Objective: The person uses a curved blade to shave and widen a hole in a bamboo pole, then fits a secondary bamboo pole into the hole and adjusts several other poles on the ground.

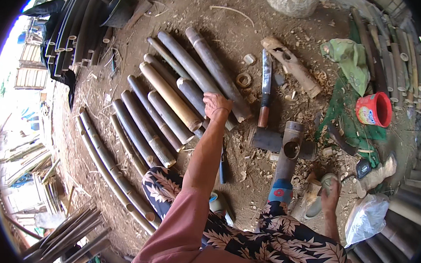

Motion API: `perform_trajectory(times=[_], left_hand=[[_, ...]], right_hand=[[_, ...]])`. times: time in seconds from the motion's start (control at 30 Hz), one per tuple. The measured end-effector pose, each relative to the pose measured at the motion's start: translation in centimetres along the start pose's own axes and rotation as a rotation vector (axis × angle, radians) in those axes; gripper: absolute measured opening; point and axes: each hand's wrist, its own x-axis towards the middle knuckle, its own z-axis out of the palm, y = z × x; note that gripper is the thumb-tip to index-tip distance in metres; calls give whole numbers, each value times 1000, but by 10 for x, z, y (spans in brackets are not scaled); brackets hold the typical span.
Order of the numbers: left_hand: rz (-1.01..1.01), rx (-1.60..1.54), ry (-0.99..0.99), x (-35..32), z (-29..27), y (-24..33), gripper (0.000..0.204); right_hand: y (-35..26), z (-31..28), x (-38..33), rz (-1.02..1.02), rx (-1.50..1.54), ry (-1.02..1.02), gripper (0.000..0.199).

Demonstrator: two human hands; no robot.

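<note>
In the head view, the long grey-brown round bamboo tube (189, 64) lies beneath the left hand (217, 105), fingers bent over its near half; I cannot tell if they grip. It should handle stiff, smooth, fairly light, best held mid-length. Near right, the right hand (330, 196) holds a grey-green rounded object (328, 179).

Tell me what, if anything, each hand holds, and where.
The right hand holds a rounded grey-green piece by its edge, its kind unclear. The left hand lies on bamboo poles; whether it grips one cannot be told.
</note>
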Motion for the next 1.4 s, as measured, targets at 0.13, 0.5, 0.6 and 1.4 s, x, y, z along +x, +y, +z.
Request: perform_trajectory(times=[0.13, 0.5, 0.6, 1.4], left_hand=[[11, 25, 14, 15, 11, -13, 74], [-151, -1503, -1174, -143, -85, -85, 81], [-254, -1780, -1033, -117, -87, -102, 73], [1147, -1165, -773, -200, -230, 91, 49]], right_hand=[[-22, 24, -51, 107, 106, -19, 51], [-35, 25, -139, 311, 184, -89, 47], [-49, 41, -130, 259, 208, -147, 46], [-65, 28, -113, 104, 236, 86, 44]])
